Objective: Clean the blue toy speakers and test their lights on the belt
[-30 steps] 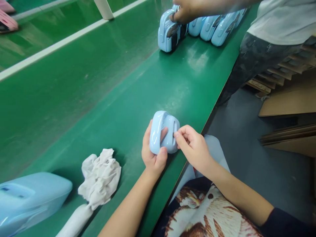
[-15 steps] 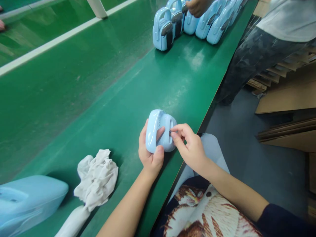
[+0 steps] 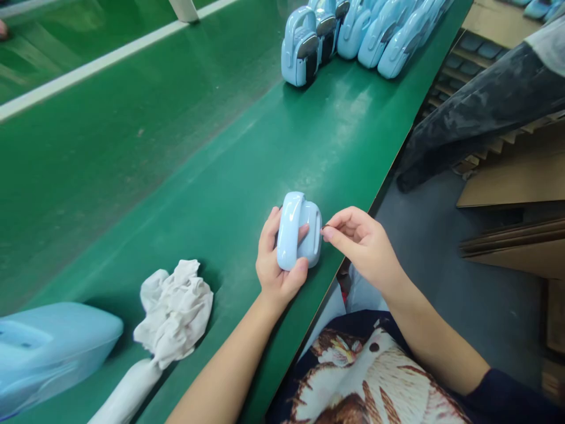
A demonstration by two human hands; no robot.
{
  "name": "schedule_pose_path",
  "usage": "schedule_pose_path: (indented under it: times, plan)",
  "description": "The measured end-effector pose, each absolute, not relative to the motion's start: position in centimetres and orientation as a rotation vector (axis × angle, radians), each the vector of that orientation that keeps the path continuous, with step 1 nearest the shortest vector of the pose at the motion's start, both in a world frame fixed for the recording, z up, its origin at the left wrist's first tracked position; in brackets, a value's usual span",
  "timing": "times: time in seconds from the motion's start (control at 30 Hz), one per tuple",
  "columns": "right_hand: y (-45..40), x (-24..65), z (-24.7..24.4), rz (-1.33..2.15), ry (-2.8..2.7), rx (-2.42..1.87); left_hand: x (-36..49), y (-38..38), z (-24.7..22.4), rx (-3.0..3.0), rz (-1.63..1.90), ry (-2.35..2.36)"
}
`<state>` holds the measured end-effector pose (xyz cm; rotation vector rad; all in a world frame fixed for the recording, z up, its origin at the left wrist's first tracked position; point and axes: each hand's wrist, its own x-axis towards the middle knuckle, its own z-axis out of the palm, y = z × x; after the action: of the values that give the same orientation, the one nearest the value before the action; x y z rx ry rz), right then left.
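A small light-blue plastic device with a loop handle (image 3: 290,232) is in my left hand (image 3: 276,268). The fingers wrap round its far side, one fingertip shows through the handle, and the thumb presses on the near side. A long slot runs along its right part. Just right of the device, my right hand (image 3: 364,244) pinches a small dark piece (image 3: 325,226) between thumb and forefinger. The piece is too small to name, and a narrow gap seems to separate it from the device.
Several similar blue devices (image 3: 300,53) stand at the far end of the green table (image 3: 247,171). A crumpled white cloth (image 3: 176,312) and a larger blue item (image 3: 57,353) lie at the left. Flattened cardboard (image 3: 512,176) and another person's leg (image 3: 477,112) are at the right.
My right hand has drawn away from the device's slot, holding the small dark piece. The device has turned slightly. The other person's hand has left the far devices.
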<state>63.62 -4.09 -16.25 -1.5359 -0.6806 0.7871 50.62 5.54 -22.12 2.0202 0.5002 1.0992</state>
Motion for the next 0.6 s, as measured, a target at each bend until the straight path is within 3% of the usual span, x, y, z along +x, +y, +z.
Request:
schedule_pose_path:
  times: [0.37, 0.6]
  plan:
    - [-4.1, 63.3, -16.1, 0.808, -0.678, -1.596, 50.7, 5.7, -22.9, 1.977, 1.131, 0.521]
    - [-3.6, 62.5, -16.4, 0.642, -0.719, -1.616, 50.6, 5.9, -23.5, 1.955, 1.153, 0.589]
